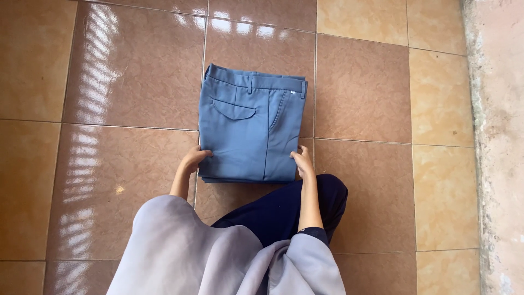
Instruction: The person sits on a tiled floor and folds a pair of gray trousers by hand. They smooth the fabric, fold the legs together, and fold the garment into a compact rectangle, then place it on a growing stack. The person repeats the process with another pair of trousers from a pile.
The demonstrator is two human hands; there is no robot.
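We are looking straight down at blue trousers (pixel 250 124) folded into a neat rectangle, lying flat on the brown floor tiles (pixel 360 87) in the upper middle of the frame. The waistband with its belt loops sits at the far edge, and a flapped back pocket shows on the top layer. Several layers are stacked, their edges visible along the near side.

Our left hand (pixel 194 159) rests at the lower left corner of the bundle, fingers curled together over the edge and onto the cloth, as if pinning that side. Our right hand (pixel 302 161) meets the lower right corner in the same way, fingers close together and pressed against the side of the stack. Neither hand lifts the trousers; both touch the near corners, one on each side, which keeps the layers squared and stops them from sliding on the glossy tile.

Below the hands, in the lower middle of the frame, we see our dark blue knee (pixel 295 210) just beside the near edge of the fold, and a loose grey garment (pixel 180 251) draped over our arms and lap. Along the right edge of the frame runs a rough, pale wall (pixel 499 109), well apart from the trousers.
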